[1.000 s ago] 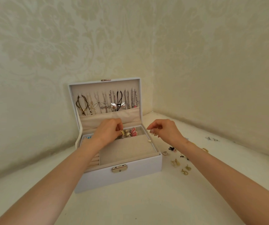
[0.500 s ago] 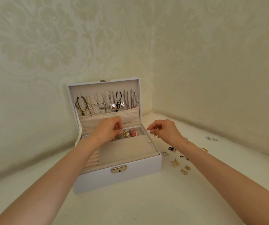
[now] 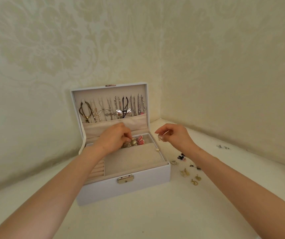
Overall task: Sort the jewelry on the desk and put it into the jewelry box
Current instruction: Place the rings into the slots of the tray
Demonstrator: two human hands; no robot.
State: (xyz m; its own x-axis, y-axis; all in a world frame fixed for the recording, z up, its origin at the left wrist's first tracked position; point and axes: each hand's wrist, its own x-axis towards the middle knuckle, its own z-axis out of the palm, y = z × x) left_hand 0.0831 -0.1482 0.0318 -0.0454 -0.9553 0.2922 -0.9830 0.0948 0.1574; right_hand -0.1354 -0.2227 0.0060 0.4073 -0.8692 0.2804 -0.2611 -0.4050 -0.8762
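Little has changed: my left grip (image 3: 114, 138) still pinches a gold piece (image 3: 133, 141) in the box (image 3: 126, 188), far compartment; right grip (image 3: 176, 135) stays beside it, pinching a tiny piece (image 3: 160, 138) (too small to name).

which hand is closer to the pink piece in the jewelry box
Left. The left hand pinches a gold piece right beside the pink piece in the jewelry box; the right hand holds a small ornament off past the box's right wall.

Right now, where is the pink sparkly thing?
In the head view, the pink piece lies in the back compartment of the jewelry box, just right of the gold pieces by the left hand.
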